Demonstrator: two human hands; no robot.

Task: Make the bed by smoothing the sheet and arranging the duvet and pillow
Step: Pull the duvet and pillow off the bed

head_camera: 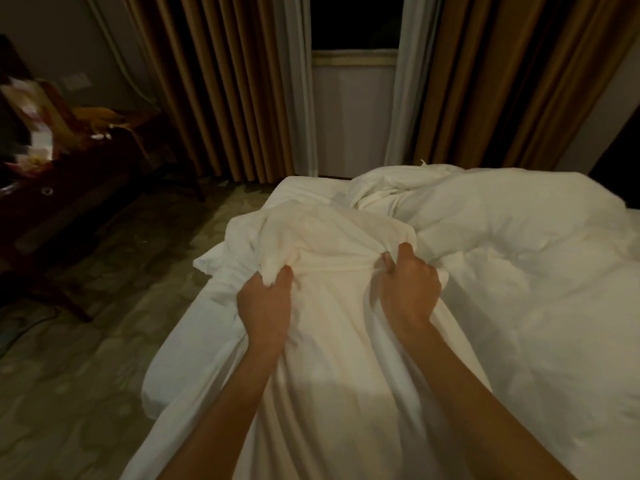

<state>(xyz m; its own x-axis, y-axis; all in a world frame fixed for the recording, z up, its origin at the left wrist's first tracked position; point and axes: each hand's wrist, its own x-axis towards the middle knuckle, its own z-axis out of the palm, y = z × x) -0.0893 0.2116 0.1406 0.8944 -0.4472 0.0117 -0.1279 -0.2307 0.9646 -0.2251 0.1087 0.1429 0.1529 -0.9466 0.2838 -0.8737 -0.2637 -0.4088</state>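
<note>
left hand clenched on a bunched fold of white sheet, right hand beside it gripping the same fold, rumpled duvet just right

The person's left hand and right hand are bare. Back from the grip, both wrists are bare too. The left forearm and the right forearm are long, slim and smooth, with bare skin all the way to the bottom edge of the view.

The duvet lies bunched on the bed's right, curtains behind.
</note>
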